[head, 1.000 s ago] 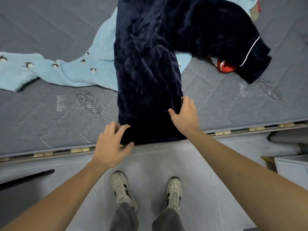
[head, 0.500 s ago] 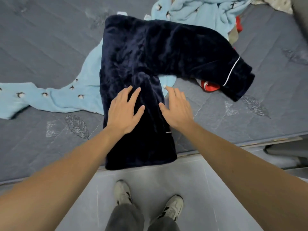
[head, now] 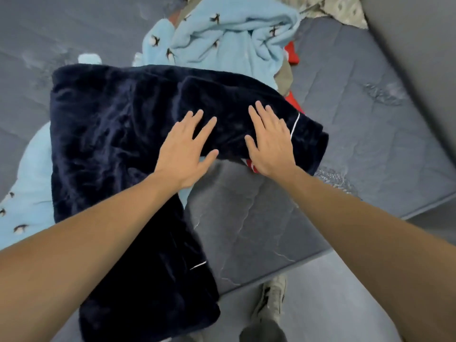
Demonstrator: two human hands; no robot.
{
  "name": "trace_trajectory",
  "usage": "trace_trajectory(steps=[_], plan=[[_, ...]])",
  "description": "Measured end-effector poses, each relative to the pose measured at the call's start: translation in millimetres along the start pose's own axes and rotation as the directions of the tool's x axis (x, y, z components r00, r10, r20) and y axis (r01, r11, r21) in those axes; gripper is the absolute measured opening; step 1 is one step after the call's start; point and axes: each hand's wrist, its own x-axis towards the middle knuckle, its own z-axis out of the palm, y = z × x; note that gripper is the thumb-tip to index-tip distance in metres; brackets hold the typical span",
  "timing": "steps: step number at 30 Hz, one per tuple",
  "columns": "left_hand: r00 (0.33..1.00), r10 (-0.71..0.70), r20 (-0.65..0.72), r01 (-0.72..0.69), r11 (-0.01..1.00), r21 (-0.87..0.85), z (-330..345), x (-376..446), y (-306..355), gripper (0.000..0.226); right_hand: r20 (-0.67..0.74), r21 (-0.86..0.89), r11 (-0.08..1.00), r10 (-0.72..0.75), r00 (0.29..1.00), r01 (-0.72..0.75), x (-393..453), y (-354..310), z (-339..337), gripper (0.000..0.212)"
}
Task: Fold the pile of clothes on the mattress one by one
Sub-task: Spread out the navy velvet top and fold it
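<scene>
1. The light blue fleece garment (head: pixel 27 183) lies partly under the navy trousers (head: pixel 103 134) on the mattress (head: pixel 259 230); if I drag the navy cloth, I judge the blue one could come along and bunch.
2. One navy leg hangs off the mattress edge near me, and its weight could pull the garment crooked.
3. My left hand (head: pixel 183 149) rests flat, fingers spread, on the other leg.
4. My right hand (head: pixel 271 141) lies flat beside it, holding nothing; pressing unevenly could trap a crease.
5. The red item (head: pixel 292 54) and the remaining pile (head: pixel 229 38) sit touching this leg, so a fold could snag them.
</scene>
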Motion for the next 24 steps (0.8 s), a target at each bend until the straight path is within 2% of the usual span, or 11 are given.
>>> trace_trajectory(steps=[2, 4, 6, 8, 11, 14, 17, 19, 20, 22, 24], plan=[[1.0, 0.03, -0.002, -0.03, 1.0, 0.0, 17, 26, 26, 0.073, -0.049, -0.017, 1.0, -0.006, 0.999, 0.005, 6, 31, 1, 0.066], [0.999, 0.043, -0.022, -0.044, 0.999, -0.023, 32, 49, 52, 0.074, -0.054, 0.058, 0.996, 0.072, 0.996, -0.068, 13, 64, 0, 0.068], [0.998, 0.04, -0.045, -0.041, 0.999, -0.026, 47, 68, 79, 0.076, 0.045, 0.126, 0.973, 0.186, 0.981, -0.191, 18, 102, -4, 0.071], [0.998, 0.007, -0.058, -0.007, 1.0, 0.003, 60, 81, 102, 0.079, 0.182, 0.114, 0.959, 0.238, 0.954, -0.26, 20, 137, -9, 0.066], [0.997, 0.035, -0.072, -0.033, 0.999, 0.03, 72, 91, 130, 0.078, 0.3, 0.155, 0.949, 0.22, 0.928, -0.275, 30, 181, -22, 0.053], [0.995, 0.092, -0.025, -0.091, 0.994, 0.062, 82, 96, 152, 0.075, 0.46, 0.236, 0.91, 0.203, 0.865, -0.34, 41, 206, -34, 0.04], [0.997, 0.076, 0.014, -0.076, 0.994, 0.078, 88, 100, 167, 0.078, 0.513, 0.22, 0.923, 0.166, 0.842, -0.316, 47, 220, -34, 0.033], [0.995, 0.093, 0.044, -0.096, 0.992, 0.078, 93, 99, 174, 0.083, 0.529, 0.332, 0.86, 0.172, 0.831, -0.389, 48, 226, -35, 0.02], [0.992, 0.108, 0.067, -0.112, 0.991, 0.073, 96, 97, 178, 0.086, 0.544, 0.4, 0.807, 0.174, 0.821, -0.435, 48, 229, -36, 0.026], [0.984, 0.132, 0.116, -0.136, 0.99, 0.022, 104, 90, 190, 0.094, 0.584, 0.516, 0.672, 0.178, 0.792, -0.531, 45, 234, -39, 0.032], [0.979, 0.134, 0.152, -0.126, 0.99, -0.065, 110, 83, 205, 0.105, 0.616, 0.598, 0.504, 0.207, 0.76, -0.623, 40, 238, -44, 0.029]])
